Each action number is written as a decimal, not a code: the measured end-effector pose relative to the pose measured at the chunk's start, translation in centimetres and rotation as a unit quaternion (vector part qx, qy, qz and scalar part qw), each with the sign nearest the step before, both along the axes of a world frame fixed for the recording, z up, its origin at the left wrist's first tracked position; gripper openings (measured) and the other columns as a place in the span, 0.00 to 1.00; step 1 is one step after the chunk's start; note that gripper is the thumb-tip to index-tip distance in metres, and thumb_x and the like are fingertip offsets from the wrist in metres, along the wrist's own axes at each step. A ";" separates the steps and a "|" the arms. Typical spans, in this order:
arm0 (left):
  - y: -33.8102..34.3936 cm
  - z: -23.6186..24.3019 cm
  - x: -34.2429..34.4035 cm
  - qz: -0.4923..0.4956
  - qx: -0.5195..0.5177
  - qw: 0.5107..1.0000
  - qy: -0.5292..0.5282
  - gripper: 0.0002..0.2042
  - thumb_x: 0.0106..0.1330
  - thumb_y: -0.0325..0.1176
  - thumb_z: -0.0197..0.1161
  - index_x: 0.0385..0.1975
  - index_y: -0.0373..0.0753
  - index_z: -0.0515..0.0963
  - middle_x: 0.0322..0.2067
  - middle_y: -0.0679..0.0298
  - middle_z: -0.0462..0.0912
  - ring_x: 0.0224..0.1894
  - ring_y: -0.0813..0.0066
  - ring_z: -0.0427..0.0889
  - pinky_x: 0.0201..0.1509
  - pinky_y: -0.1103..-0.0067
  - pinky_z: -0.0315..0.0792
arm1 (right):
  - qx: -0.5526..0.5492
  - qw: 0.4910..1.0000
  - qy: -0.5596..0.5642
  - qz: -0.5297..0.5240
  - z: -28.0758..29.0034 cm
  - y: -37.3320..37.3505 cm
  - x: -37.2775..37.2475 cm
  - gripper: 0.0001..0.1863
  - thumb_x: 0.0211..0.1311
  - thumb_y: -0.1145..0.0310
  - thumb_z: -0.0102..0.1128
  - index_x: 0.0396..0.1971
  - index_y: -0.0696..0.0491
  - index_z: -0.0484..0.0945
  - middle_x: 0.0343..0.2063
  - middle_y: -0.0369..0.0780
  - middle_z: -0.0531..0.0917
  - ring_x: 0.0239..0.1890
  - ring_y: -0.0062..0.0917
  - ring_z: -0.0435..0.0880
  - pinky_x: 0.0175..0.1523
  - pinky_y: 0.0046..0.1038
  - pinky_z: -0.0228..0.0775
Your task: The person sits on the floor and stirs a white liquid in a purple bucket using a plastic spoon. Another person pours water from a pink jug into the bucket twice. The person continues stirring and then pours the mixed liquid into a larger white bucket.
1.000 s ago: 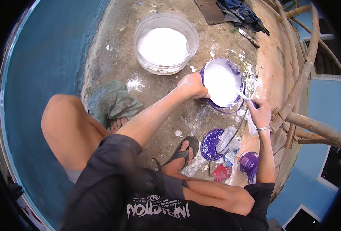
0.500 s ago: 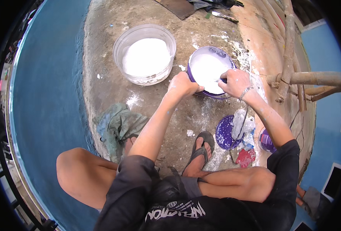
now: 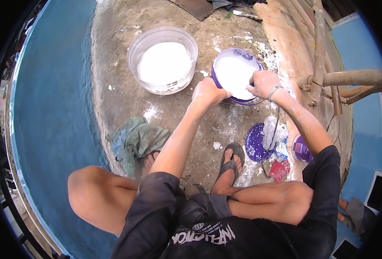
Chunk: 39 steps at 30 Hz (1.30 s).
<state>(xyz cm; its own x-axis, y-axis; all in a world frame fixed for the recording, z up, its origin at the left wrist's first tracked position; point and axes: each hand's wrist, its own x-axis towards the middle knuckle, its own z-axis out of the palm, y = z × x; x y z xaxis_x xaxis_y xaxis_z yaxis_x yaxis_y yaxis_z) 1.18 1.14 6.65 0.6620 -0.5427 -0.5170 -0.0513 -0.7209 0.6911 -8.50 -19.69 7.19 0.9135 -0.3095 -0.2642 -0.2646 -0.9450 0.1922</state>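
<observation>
A purple bucket (image 3: 215, 81) holds bright white material and stands on the stained concrete ahead of me. My left hand (image 3: 209, 91) grips its near left rim, the thumb lying along the edge. At the right side of the rim is my right hand (image 3: 263, 84), its fingers closed over the white contents. Whatever those fingers hold is hidden from this angle. To the left of the bucket stands a wide clear plastic tub (image 3: 132, 64) with a mound of white powder in it.
A speckled purple lid (image 3: 254, 144) lies near my sandalled foot, under a crumpled plastic bag (image 3: 272, 134). Beside them is another purple container (image 3: 302, 149). A green-grey cloth (image 3: 137, 140) lies at left by the blue wall (image 3: 53, 95). Bamboo poles (image 3: 350, 78) jut in from the right.
My right hand has shifted slightly along the bucket's right side, and the dark piece that showed at its fingers is now out of sight. The left hand keeps its hold on the rim.
</observation>
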 end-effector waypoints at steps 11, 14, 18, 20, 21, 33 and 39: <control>0.3 0.6 -0.5 0.032 0.000 0.999 0.001 0.29 0.48 0.46 0.77 0.45 0.29 0.83 0.46 0.44 0.85 0.52 0.52 0.84 0.56 0.66 0.77 | 0.026 0.999 -0.036 -0.026 0.7 0.0 1.2 0.13 0.55 0.57 0.62 0.32 0.48 0.90 0.26 0.47 0.86 0.33 0.40 0.87 0.42 0.38 0.80; 0.2 0.3 -0.3 0.023 0.002 1.000 -0.008 0.30 0.47 0.47 0.77 0.46 0.31 0.83 0.46 0.45 0.85 0.52 0.52 0.84 0.56 0.66 0.77 | 0.054 0.997 -0.036 -0.051 0.7 0.0 1.5 0.14 0.56 0.56 0.61 0.32 0.47 0.90 0.27 0.47 0.87 0.33 0.39 0.88 0.42 0.38 0.80; -0.1 -0.8 0.4 -0.024 0.004 1.000 -0.001 0.30 0.46 0.48 0.77 0.47 0.33 0.83 0.47 0.47 0.85 0.53 0.54 0.84 0.57 0.67 0.77 | 0.049 0.995 -0.064 -0.063 1.1 0.1 1.4 0.14 0.56 0.56 0.60 0.32 0.48 0.89 0.27 0.47 0.87 0.32 0.39 0.87 0.43 0.39 0.79; -0.4 -0.8 0.8 -0.028 0.015 0.999 -0.001 0.31 0.46 0.48 0.77 0.47 0.33 0.83 0.48 0.48 0.85 0.53 0.55 0.84 0.57 0.68 0.77 | 0.074 0.997 -0.008 -0.032 1.2 0.9 1.1 0.14 0.56 0.56 0.60 0.30 0.48 0.89 0.26 0.47 0.87 0.31 0.39 0.87 0.41 0.39 0.79; -0.4 -0.6 1.1 -0.046 0.008 0.999 -0.006 0.30 0.47 0.48 0.77 0.47 0.33 0.83 0.48 0.49 0.85 0.53 0.57 0.84 0.56 0.69 0.77 | 0.097 0.995 0.019 -0.032 1.8 0.7 1.4 0.15 0.56 0.55 0.59 0.30 0.48 0.89 0.26 0.47 0.87 0.32 0.39 0.87 0.41 0.39 0.79; -0.8 -0.5 3.3 -0.140 0.016 0.989 0.047 0.15 0.53 0.44 0.76 0.28 0.38 0.87 0.24 0.65 0.88 0.31 0.75 0.87 0.43 0.78 0.78 | -0.001 0.993 0.014 -0.120 5.3 3.6 3.3 0.16 0.51 0.57 0.62 0.33 0.50 0.89 0.29 0.50 0.87 0.37 0.43 0.88 0.47 0.40 0.79; -0.2 -0.4 2.9 -0.117 0.001 0.992 0.046 0.16 0.53 0.44 0.75 0.30 0.36 0.87 0.23 0.64 0.88 0.33 0.73 0.88 0.44 0.75 0.78 | 0.014 0.987 0.019 -0.161 4.4 3.5 3.7 0.15 0.50 0.58 0.63 0.30 0.53 0.89 0.30 0.50 0.87 0.37 0.43 0.88 0.47 0.40 0.80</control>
<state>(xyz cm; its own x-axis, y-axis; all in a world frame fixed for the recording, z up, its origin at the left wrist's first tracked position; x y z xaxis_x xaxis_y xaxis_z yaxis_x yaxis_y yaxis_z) 4.09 0.93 6.24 0.4685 -0.6747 -0.5703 -0.1550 -0.6983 0.6988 -4.79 -16.15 11.55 0.7577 -0.5747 -0.3092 -0.5457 -0.8178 0.1830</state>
